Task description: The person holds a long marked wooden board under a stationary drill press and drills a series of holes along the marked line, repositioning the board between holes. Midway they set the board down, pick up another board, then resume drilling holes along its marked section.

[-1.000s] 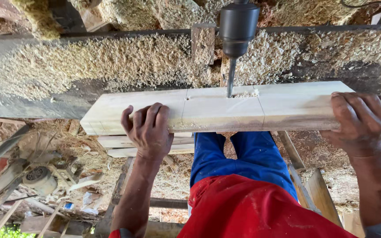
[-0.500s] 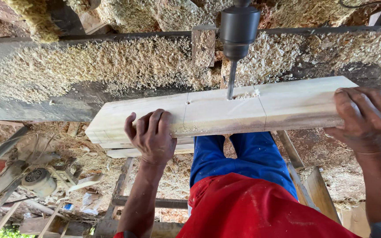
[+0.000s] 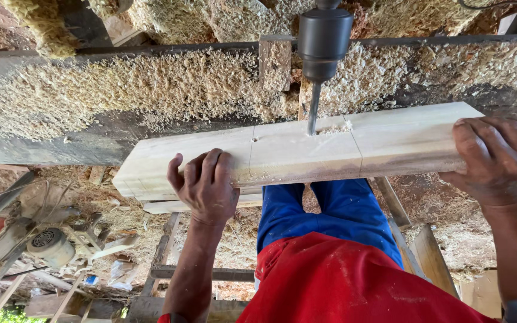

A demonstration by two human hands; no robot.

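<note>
Off to your far left a small grey electric motor (image 3: pixel 48 246) sits low among shavings and scrap timber, well apart from the work. Your left hand (image 3: pixel 206 186) lies on the near edge of the pale wooden plank (image 3: pixel 390 140), fingers curled over the top face and gripping it, thumb spread toward the plank's left end. The plank rests across the machine bed (image 3: pixel 43 152), tilted slightly so its right end sits further from you, with a thinner strip (image 3: pixel 169 206) just beneath its near edge. Near the middle, between two pencil lines drawn across the face, the drill bit (image 3: pixel 312 109) hanging from the dark chuck (image 3: pixel 324 42) meets the wood at a shallow, ragged slot ringed with chips. Your right hand (image 3: pixel 498 158) is clasped over the plank's right end, fingers wrapped on top. The risk, as I judge it, is the bit grabbing: if either grip slackens, the plank could jerk sideways, tearing the slot past the lines or bending the bit. Your left fingers are nearer the cutter than the right, so a sudden slide could carry them toward it. The heaped sawdust (image 3: pixel 151 90) on the bed may also let the plank skate
</note>
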